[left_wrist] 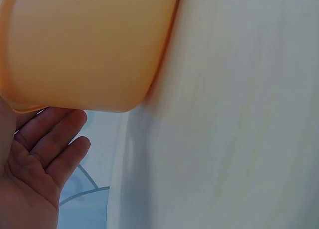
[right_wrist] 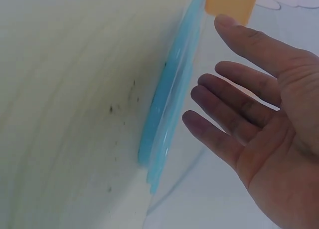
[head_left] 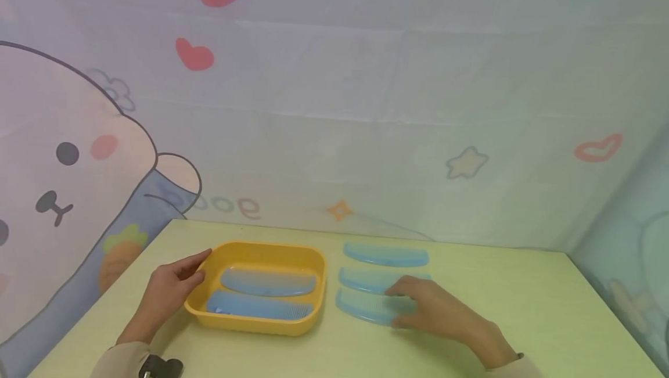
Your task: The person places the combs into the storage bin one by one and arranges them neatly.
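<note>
A yellow plastic basket holds two translucent blue combs, a rear comb and a front comb. At the basket's left rim, my left hand rests its thumb and index finger; in the left wrist view the other fingers lie loosely bent by the outer wall. Right of the basket, three more blue combs lie in a column: a far comb, a middle comb and a near comb. My right hand hovers over the right ends of the nearer two, holding nothing, fingers extended.
Everything stands on a pale yellow-green table. A printed cloth backdrop rises behind the table's back edge, with another cloth side at the right. A black strap device sits on the left wrist.
</note>
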Tool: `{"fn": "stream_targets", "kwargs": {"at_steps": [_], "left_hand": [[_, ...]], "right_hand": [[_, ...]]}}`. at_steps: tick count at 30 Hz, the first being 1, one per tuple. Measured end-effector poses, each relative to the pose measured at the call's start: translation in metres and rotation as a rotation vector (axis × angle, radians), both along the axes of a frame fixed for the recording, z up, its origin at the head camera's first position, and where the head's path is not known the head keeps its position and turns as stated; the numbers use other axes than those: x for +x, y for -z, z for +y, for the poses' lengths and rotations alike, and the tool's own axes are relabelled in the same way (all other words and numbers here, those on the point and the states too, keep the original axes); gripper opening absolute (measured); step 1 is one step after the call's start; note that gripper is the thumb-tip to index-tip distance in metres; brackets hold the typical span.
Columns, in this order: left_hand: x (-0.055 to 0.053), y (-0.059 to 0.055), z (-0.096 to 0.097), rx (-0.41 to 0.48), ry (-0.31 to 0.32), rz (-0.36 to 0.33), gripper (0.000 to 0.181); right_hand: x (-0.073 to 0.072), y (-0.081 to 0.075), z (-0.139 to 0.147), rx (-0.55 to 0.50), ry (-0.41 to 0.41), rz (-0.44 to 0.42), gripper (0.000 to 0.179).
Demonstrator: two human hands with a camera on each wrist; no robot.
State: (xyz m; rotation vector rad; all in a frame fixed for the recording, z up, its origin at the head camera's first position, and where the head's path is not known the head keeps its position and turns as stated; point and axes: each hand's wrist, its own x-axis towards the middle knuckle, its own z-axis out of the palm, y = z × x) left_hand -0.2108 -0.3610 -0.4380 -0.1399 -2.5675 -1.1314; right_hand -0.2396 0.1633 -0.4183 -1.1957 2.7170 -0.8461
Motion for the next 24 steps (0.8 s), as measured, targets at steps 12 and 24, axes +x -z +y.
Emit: {"fn": "stream_targets", "kwargs": {"at_steps": [12, 24], "left_hand": [[-0.002, 0.002, 0.001, 0.035, 0.017, -0.016, 0.042], [-0.001, 0.000, -0.002, 0.012, 0.008, -0.011, 0.042]], "right_hand": [[-0.002, -0.003, 0.033, 0.047, 0.068, -0.108, 0.054], [-0.006, 0.000, 0.036, 0.098, 0.043, -0.074, 0.056]]}}
